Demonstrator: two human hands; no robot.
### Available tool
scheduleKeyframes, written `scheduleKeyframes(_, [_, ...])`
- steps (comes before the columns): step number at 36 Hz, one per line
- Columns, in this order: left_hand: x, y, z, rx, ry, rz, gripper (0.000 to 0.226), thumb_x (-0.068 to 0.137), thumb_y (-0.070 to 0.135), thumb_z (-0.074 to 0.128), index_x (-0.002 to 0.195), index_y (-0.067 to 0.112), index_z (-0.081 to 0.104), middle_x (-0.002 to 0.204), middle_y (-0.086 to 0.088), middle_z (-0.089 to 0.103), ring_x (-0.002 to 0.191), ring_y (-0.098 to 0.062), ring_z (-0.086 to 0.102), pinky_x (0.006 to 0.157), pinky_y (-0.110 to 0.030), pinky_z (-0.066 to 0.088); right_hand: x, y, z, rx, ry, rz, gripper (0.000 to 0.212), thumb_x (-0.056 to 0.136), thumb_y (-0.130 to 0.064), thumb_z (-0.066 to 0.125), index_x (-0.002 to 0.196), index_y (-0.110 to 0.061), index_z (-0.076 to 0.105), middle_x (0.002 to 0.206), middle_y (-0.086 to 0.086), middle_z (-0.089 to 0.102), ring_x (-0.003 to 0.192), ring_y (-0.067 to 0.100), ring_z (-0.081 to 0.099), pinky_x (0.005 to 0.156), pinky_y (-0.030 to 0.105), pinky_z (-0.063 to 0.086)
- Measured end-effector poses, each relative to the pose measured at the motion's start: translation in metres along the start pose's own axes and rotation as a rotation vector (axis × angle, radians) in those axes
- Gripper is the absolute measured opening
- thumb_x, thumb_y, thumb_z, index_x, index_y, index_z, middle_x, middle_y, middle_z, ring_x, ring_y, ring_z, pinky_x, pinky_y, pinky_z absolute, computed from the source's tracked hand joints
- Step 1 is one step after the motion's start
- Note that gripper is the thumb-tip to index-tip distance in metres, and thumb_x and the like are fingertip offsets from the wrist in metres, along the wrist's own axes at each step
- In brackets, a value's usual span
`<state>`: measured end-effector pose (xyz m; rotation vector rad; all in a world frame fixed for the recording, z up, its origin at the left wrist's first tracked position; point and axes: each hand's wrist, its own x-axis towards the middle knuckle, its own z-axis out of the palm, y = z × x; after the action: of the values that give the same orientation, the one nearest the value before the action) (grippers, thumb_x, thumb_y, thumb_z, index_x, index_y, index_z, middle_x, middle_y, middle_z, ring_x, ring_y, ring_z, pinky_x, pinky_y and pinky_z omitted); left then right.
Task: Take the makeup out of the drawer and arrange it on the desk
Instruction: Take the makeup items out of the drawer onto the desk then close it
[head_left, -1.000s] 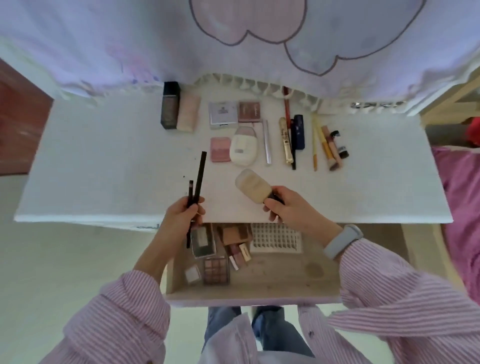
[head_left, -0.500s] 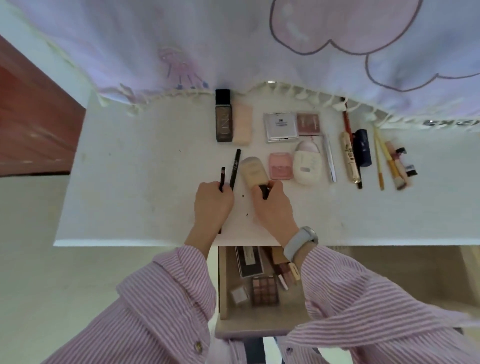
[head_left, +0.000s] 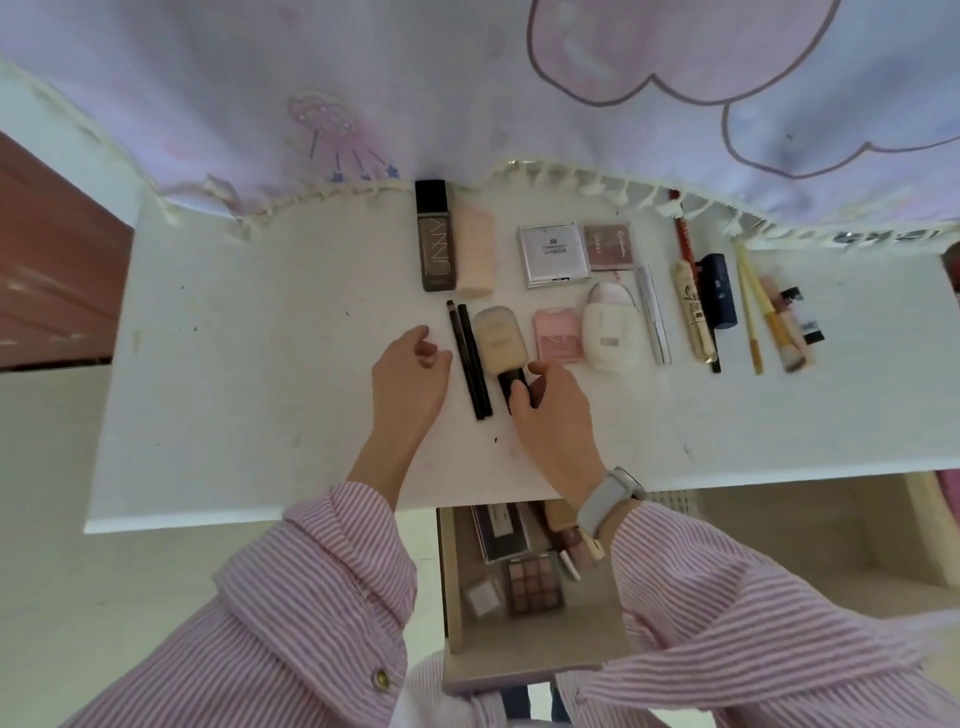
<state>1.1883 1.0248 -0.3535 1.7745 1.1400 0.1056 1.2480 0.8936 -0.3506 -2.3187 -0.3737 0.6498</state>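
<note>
Now the right hand (head_left: 545, 405) is pinching the glossy black cap of a rounded beige foundation bottle (head_left: 500, 338) lying flat on the white desk (head_left: 234, 364). Just left of that bottle two slim black pencils (head_left: 470, 358) are lying side by side, and beyond them the left hand (head_left: 410, 374) is hovering, fingers loosely curled and holding nothing. Below the bottle, the wooden drawer (head_left: 452, 582) is sitting open, its gridded eyeshadow palette (head_left: 535, 584) partly hidden by striped sleeves.

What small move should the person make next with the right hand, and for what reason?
Probably let go of the beige bottle and draw the right hand back to the drawer. The bottle already lies flat on the desk beside the two black pencils, the left hand holds nothing, and an eyeshadow palette waits in the drawer.
</note>
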Motion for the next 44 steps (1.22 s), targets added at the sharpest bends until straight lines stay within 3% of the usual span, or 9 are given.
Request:
scheduleKeyframes(4, [-0.013, -0.006, 0.005, 0.125, -0.08, 0.113, 0.045, 0.095, 0.014, 0.047, 0.139, 0.013, 0.039, 0.134, -0.001, 0.051, 0.114, -0.013, 0.05, 0.084, -0.006, 0.024, -0.004, 0.009, -0.004, 0.038, -0.025, -0.061, 0.037, 0.094, -0.016, 0.044, 0.131, -0.014, 0.041, 0.106, -0.001, 0.05, 0.089, 0.008, 0.047, 0.076, 0.015, 0.032])
scheduleKeyframes(12, [-0.028, -0.003, 0.011, 0.127, -0.163, 0.183, 0.049, 0.096, 0.015, 0.045, 0.143, 0.018, 0.032, 0.142, -0.002, 0.042, 0.129, -0.016, 0.039, 0.093, -0.012, 0.025, -0.016, 0.029, -0.018, 0.027, -0.077, -0.203, 0.042, 0.094, -0.008, 0.041, 0.136, -0.009, 0.038, 0.127, 0.004, 0.05, 0.111, 0.014, 0.049, 0.098, 0.024, 0.038])
scheduleKeyframes(16, [-0.045, -0.005, 0.017, 0.119, -0.058, 0.205, 0.045, 0.094, 0.013, 0.046, 0.139, 0.017, 0.039, 0.138, -0.002, 0.045, 0.127, -0.018, 0.039, 0.108, -0.033, 0.032, -0.026, 0.042, -0.034, 0.059, -0.07, -0.25, 0.036, 0.094, -0.005, 0.04, 0.13, -0.011, 0.046, 0.126, 0.002, 0.052, 0.105, 0.009, 0.051, 0.093, 0.022, 0.043])
scheduleKeyframes(20, [-0.079, -0.019, 0.026, 0.114, 0.09, 0.348, 0.035, 0.09, 0.009, 0.051, 0.125, 0.015, 0.053, 0.116, 0.007, 0.048, 0.112, -0.018, 0.049, 0.094, -0.038, 0.045, -0.048, 0.068, -0.057, 0.066, -0.109, -0.328, 0.029, 0.093, -0.004, 0.044, 0.119, -0.013, 0.053, 0.106, -0.006, 0.057, 0.089, 0.009, 0.059, 0.08, 0.014, 0.047])
scheduleKeyframes(24, [-0.126, -0.044, 0.044, 0.171, 0.092, 0.413, 0.026, 0.088, 0.016, 0.048, 0.111, 0.013, 0.06, 0.106, 0.009, 0.05, 0.098, -0.015, 0.055, 0.083, -0.026, 0.047, -0.07, 0.123, -0.074, -0.081, -0.284, -0.251, 0.023, 0.094, -0.013, 0.045, 0.113, -0.019, 0.056, 0.095, -0.009, 0.06, 0.08, 0.007, 0.059, 0.074, 0.026, 0.051])
scheduleKeyframes(30, [-0.168, -0.082, 0.11, 0.37, -0.159, 0.315, 0.025, 0.088, 0.016, 0.046, 0.104, 0.01, 0.065, 0.101, -0.006, 0.064, 0.096, -0.022, 0.056, 0.08, -0.023, 0.039, -0.06, 0.21, -0.085, -0.455, -0.305, -0.024, 0.029, 0.094, -0.015, 0.044, 0.121, -0.006, 0.052, 0.121, 0.018, 0.054, 0.105, 0.032, 0.053, 0.087, 0.038, 0.046])
scheduleKeyframes(37, [-0.149, -0.088, 0.191, 0.508, -0.134, 0.105, 0.05, 0.091, 0.026, 0.045, 0.138, 0.014, 0.035, 0.143, -0.018, 0.03, 0.126, -0.04, 0.032, 0.102, -0.047, 0.035, -0.019, 0.246, -0.076, -0.55, -0.167, 0.222, 0.078, 0.086, -0.046, 0.056, 0.14, -0.003, 0.022, 0.142, 0.021, 0.025, 0.128, 0.038, 0.027, 0.097, 0.045, 0.034])
scheduleKeyframes(40, [-0.132, -0.087, 0.212, 0.576, -0.133, 0.046, 0.063, 0.092, 0.035, 0.048, 0.146, 0.019, 0.019, 0.15, -0.017, 0.015, 0.134, -0.04, 0.018, 0.105, -0.053, 0.027, -0.012, 0.251, -0.073, -0.807, -0.242, 0.065, 0.081, 0.084, -0.052, 0.054, 0.143, -0.01, 0.017, 0.149, 0.018, 0.016, 0.134, 0.036, 0.019, 0.101, 0.045, 0.03])
scheduleKeyframes(44, [-0.12, -0.086, 0.223, 0.58, -0.13, -0.014, 0.057, 0.092, 0.039, 0.048, 0.142, 0.022, 0.027, 0.15, -0.014, 0.016, 0.135, -0.04, 0.014, 0.108, -0.054, 0.022, -0.004, 0.258, -0.077, -0.911, -0.33, -0.17, 0.075, 0.084, -0.053, 0.053, 0.142, -0.017, 0.023, 0.15, 0.012, 0.02, 0.135, 0.034, 0.019, 0.106, 0.045, 0.024])
